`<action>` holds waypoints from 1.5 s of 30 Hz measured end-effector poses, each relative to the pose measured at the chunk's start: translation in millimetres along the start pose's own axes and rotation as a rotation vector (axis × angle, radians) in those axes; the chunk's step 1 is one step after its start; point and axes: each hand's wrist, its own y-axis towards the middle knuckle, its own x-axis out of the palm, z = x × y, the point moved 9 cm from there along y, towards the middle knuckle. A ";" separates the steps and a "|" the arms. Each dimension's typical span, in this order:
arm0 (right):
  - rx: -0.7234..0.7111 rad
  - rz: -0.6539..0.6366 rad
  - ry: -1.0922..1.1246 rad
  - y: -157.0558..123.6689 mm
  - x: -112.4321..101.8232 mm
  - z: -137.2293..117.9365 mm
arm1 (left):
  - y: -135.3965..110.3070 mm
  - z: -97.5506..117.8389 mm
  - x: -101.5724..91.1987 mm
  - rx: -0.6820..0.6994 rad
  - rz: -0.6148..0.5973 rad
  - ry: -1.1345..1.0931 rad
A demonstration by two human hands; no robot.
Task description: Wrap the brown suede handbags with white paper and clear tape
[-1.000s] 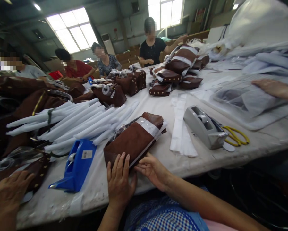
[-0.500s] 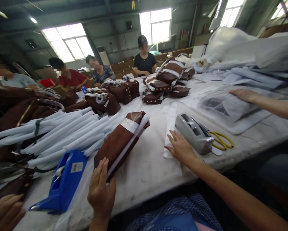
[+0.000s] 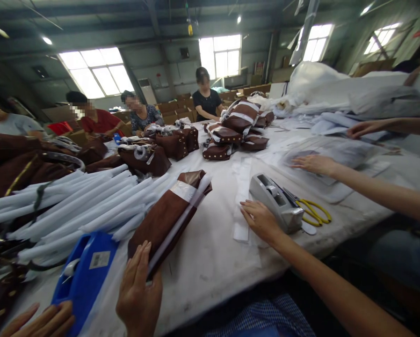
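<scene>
My left hand (image 3: 139, 288) grips the near end of a folded brown leather bag (image 3: 164, 217), fingers along its side and thumb at the edge. A white band wraps the bag near its far end, and a pale strip runs along one side. My right hand (image 3: 261, 220) lies open with fingers stretched out, beside a grey tape dispenser (image 3: 276, 203) and over the edge of a white strip (image 3: 242, 227). Left of the bag stands a blue tape dispenser (image 3: 94, 271), with another person's hand (image 3: 43, 320) at its near end.
Yellow-handled scissors (image 3: 315, 213) lie right of the grey dispenser. Rolled white sheets (image 3: 90, 206) are heaped at left; more brown bags (image 3: 241, 117) are piled behind. At right, a co-worker's hands (image 3: 313, 164) are over clear plastic bags (image 3: 339, 185). Several people sit or stand across the table.
The other person's hand at lower left has moved right onto the blue dispenser. At right, a co-worker's second hand has come into view. The view has shifted slightly; my hands keep their places.
</scene>
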 end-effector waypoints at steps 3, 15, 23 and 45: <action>-0.036 -0.037 0.257 -7.8 -5.4 -29.1 | 1.5 -0.8 -0.7 -0.012 0.013 0.006; -0.029 -0.309 0.357 -64.1 30.7 -92.5 | 3.4 -1.0 -6.7 -0.049 0.021 -0.006; -0.267 -0.450 0.098 -80.8 89.0 -120.9 | 2.6 -8.6 -8.2 -0.096 0.053 -0.023; -0.514 -0.353 0.195 8.0 103.4 -150.9 | 24.1 53.3 -19.2 0.257 0.153 -0.168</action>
